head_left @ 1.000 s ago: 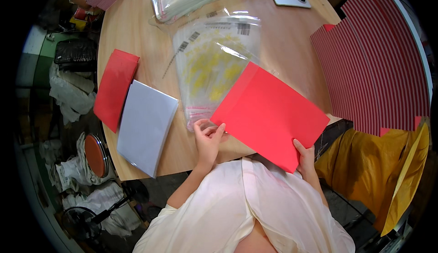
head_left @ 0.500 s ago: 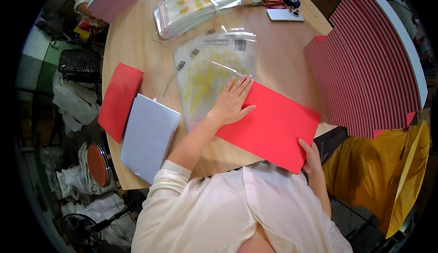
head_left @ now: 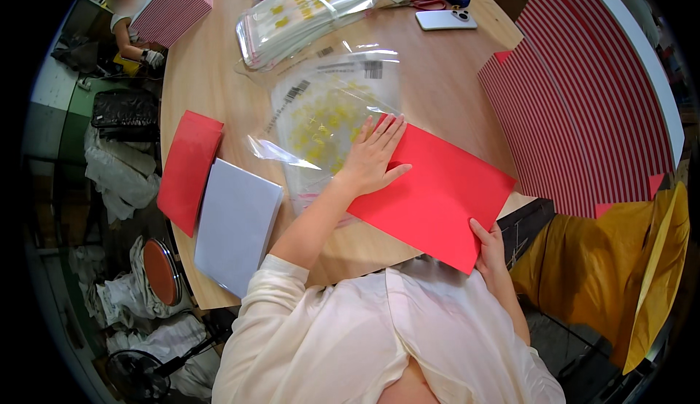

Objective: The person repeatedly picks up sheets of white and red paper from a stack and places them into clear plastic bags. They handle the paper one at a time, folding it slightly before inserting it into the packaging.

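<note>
Rested spread left hand (head_left: 372, 162) on red paper (head_left: 441, 192) at 10 o'clock | pinched paper's 5 o'clock edge in right hand (head_left: 490, 249)

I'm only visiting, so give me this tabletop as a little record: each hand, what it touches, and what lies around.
Left hand: palm down, lying across the upper-left edge of the red paper sheet
Right hand: gripping the sheet's lower-right edge, thumb on top
Beside the sheet: loose clear plastic bags with yellow print
Table's left: red paper stack, pale stack
Far side: smartphone, red-handled scissors
Right: red-striped material
</note>
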Action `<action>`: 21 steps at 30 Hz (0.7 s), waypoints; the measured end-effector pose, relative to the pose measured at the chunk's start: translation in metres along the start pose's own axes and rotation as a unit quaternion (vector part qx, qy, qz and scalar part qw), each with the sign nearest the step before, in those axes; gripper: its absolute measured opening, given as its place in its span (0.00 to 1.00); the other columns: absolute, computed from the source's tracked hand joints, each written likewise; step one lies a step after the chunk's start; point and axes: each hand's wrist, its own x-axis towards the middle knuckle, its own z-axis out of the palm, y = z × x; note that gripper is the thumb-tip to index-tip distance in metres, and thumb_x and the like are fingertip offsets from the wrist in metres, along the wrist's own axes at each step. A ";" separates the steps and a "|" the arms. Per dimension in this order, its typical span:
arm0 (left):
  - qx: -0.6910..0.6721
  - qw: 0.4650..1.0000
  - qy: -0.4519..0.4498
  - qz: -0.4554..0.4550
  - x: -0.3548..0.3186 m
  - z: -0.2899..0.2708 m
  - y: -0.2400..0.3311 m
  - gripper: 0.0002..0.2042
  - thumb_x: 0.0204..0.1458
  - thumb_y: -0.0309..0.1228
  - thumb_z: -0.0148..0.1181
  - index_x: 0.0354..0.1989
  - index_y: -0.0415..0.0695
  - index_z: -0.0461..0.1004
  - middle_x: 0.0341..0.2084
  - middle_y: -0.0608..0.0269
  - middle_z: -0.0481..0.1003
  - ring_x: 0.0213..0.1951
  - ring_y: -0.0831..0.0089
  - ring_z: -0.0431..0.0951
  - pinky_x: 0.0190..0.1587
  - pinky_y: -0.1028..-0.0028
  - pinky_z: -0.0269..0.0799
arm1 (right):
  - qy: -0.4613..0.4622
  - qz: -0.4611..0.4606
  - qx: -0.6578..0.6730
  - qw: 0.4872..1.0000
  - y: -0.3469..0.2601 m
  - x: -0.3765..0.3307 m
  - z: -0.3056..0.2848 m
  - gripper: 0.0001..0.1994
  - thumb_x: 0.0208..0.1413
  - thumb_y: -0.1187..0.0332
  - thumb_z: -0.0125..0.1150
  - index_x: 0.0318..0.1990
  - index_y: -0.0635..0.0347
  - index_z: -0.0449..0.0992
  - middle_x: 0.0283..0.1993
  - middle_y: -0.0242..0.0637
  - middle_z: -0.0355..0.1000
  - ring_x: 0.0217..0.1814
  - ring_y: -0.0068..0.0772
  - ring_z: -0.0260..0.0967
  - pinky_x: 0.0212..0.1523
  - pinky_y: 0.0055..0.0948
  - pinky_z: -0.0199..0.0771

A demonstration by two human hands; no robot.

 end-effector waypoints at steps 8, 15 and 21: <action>-0.028 0.998 -0.059 0.023 -0.058 -0.044 0.017 0.41 0.55 0.55 0.50 0.68 0.34 0.50 0.69 0.50 0.52 0.71 0.58 0.48 0.71 0.54 0.40 | 0.002 -0.035 0.011 0.999 -0.019 -0.001 -0.006 0.14 0.59 0.77 0.56 0.52 0.65 0.69 0.49 0.41 0.74 0.47 0.31 0.75 0.47 0.30 0.79; -0.055 0.997 -0.058 0.018 -0.073 -0.021 0.026 0.44 0.55 0.58 0.48 0.68 0.31 0.49 0.68 0.45 0.51 0.71 0.56 0.48 0.71 0.58 0.40 | -0.001 -0.033 -0.010 0.999 -0.012 0.009 0.002 0.14 0.59 0.76 0.56 0.52 0.65 0.69 0.49 0.40 0.74 0.47 0.31 0.75 0.47 0.29 0.79; -0.104 0.994 -0.033 0.003 -0.074 -0.037 0.026 0.45 0.50 0.57 0.55 0.67 0.32 0.52 0.68 0.44 0.52 0.71 0.55 0.49 0.71 0.58 0.41 | 0.001 -0.044 -0.015 0.999 -0.020 0.005 0.003 0.14 0.59 0.76 0.57 0.52 0.65 0.69 0.49 0.40 0.74 0.47 0.30 0.75 0.47 0.28 0.78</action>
